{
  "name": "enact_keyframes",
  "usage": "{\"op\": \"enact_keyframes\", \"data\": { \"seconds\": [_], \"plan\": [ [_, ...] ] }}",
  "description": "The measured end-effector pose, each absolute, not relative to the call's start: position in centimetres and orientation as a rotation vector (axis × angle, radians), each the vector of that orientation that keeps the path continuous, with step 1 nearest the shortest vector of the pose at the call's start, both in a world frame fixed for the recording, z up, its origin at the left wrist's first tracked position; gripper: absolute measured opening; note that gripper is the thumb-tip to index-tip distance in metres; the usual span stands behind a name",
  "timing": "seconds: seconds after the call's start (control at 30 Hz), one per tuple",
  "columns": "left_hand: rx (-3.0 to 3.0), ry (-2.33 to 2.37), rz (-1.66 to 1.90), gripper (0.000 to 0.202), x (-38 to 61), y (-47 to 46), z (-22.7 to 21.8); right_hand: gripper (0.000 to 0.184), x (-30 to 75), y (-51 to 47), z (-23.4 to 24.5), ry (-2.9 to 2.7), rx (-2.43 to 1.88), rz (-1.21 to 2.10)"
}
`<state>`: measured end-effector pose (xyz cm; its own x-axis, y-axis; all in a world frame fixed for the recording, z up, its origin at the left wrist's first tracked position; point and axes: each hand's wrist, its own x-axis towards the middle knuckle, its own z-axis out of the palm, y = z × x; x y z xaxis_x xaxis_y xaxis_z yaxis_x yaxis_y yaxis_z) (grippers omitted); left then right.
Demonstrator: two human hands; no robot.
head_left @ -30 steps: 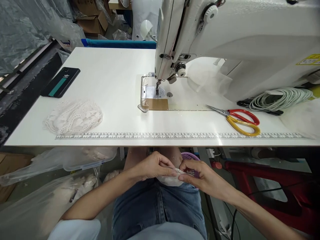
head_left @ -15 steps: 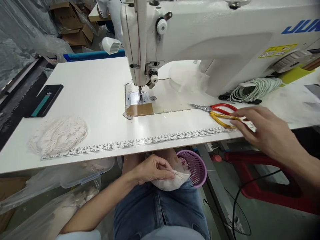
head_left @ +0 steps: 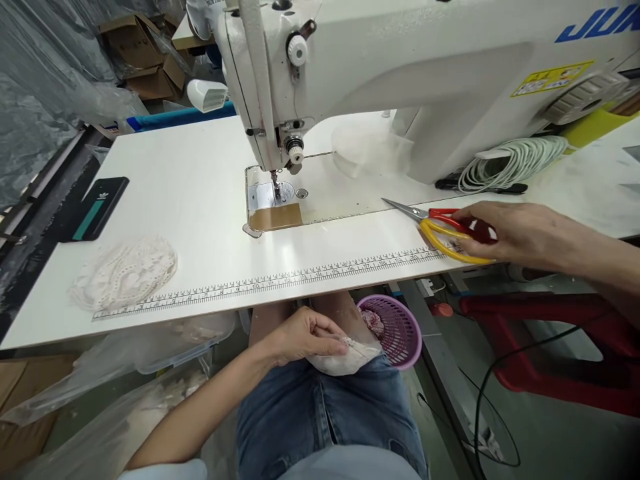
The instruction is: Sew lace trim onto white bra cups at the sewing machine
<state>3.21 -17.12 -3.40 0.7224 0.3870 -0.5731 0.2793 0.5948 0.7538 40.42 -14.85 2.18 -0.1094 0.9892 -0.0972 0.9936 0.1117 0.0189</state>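
Over the lap (head_left: 290, 407), left hand (head_left: 305, 339) is pinching a white fabric piece (head_left: 337, 362), purple basket (head_left: 409, 333) sitting alongside. At the table (head_left: 190, 193) edge, right hand (head_left: 515, 232) is clamping its fingers on the scissors (head_left: 424, 217), sewing machine (head_left: 380, 63) looming behind, cord coil (head_left: 543, 153) crowding close, lace (head_left: 127, 272) lying way left.

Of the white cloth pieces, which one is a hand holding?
The white cloth pinched in the left hand, over the lap. The lace pile on the table and the sheer cloth beneath the sewing machine's arm lie untouched.
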Motion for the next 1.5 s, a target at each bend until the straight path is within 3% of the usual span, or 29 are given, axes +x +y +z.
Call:
{"op": "enact_keyframes", "data": {
  "seconds": [0.13, 0.27, 0.33, 0.47, 0.73, 1.5],
  "plan": [
    [0.999, 0.77, 0.067, 0.031, 2.8, -17.2, -4.0, 0.053, 37.5, -20.6, 2.0, 2.472, 2.12, -0.091],
    [0.993, 0.753, 0.071, 0.032, 2.5, -17.4, -4.4, 0.028, 32.2, -25.8, 1.2, 2.623, 2.121, -0.669],
    [0.994, 0.748, 0.072, 0.032, 2.5, -17.5, -4.4, 0.034, 29.9, -27.4, 0.4, 2.619, 2.069, -0.845],
    [1.008, 0.743, 0.066, 0.033, 2.2, -17.9, -3.9, 0.054, 27.6, -28.7, -1.5, 2.666, 2.02, -0.825],
    [0.997, 0.731, 0.071, 0.033, 1.6, -18.4, -3.7, 0.038, 27.5, -28.5, -2.6, 2.647, 1.886, -1.1],
    [1.055, 0.748, 0.04, 0.032, 2.1, -18.1, -3.7, 0.028, 27.9, -28.3, -2.6, 2.628, 1.769, -1.044]
  ]
}}
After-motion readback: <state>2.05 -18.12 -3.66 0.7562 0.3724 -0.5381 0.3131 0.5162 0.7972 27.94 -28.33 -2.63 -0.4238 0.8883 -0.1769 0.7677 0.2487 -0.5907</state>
